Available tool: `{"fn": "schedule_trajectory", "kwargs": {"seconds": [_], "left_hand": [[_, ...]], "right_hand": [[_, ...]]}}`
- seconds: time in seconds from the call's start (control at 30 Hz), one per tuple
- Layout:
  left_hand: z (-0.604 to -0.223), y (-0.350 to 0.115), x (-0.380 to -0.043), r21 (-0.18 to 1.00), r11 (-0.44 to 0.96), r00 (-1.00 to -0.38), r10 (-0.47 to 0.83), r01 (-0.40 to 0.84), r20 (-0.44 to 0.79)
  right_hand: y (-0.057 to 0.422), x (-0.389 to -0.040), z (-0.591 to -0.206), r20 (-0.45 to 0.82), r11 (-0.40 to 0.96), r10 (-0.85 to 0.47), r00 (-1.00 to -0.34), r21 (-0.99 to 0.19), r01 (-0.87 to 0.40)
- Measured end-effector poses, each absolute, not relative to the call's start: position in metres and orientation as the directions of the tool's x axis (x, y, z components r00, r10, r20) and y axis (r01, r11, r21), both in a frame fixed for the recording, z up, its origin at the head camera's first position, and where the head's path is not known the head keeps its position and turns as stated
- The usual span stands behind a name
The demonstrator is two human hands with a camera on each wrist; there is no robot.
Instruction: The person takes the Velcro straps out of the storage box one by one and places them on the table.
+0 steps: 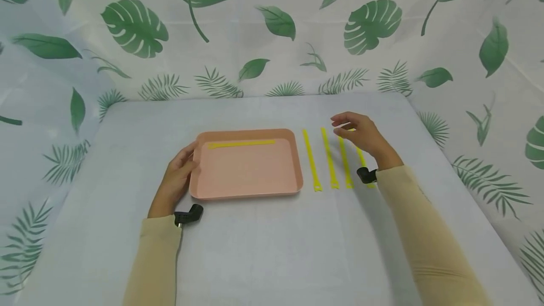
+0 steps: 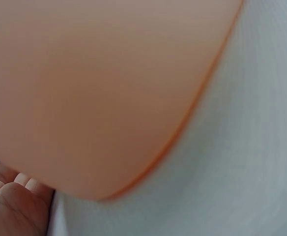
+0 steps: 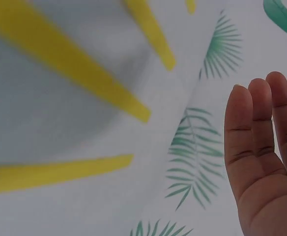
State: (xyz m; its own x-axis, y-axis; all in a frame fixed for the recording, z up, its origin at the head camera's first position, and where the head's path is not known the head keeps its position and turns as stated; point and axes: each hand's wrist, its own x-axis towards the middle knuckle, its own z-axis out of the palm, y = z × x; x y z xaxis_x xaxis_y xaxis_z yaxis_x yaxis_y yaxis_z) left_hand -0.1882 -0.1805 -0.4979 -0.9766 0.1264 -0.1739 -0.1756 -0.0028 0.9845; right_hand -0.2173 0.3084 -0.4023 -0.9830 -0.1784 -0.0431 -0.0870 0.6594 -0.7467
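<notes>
In the head view, my left hand (image 1: 175, 178) grips the left rim of a shallow pink tray (image 1: 246, 169), with the thumb over the edge. One yellow cable strap (image 1: 242, 144) lies crosswise inside the tray near its far side. Right of the tray, several similar flat straps lie side by side on the table, among them one strap (image 1: 312, 159) closest to the tray and another strap (image 1: 329, 157) beside it. Each has a wider, slotted near end. Over the rightmost straps hovers my right hand (image 1: 361, 132), fingers extended and holding nothing; the right wrist view shows its bare palm.
A white cloth covers the table (image 1: 263, 249). Behind it and at both sides hangs a white curtain (image 1: 314, 22) printed with green leaves. Black wrist cameras sit on both sleeves, the right camera (image 1: 366, 175) partly hiding the rightmost strap.
</notes>
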Motion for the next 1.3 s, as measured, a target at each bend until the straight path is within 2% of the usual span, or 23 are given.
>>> {"fn": "schedule_trajectory", "kwargs": {"seconds": [0.93,1.3], "left_hand": [[-0.504,-0.184,-0.194,0.988,-0.052,-0.983,0.124,-0.145,-0.138],[-0.506,-0.186,-0.195,0.989,-0.072,-0.984,0.131,-0.128,-0.118]], "right_hand": [[0.215,-0.245,-0.392,-0.002,0.533,-0.336,-0.942,-0.825,-0.189],[0.181,-0.255,-0.401,-0.007,0.476,-0.395,-0.919,-0.857,-0.198]]}}
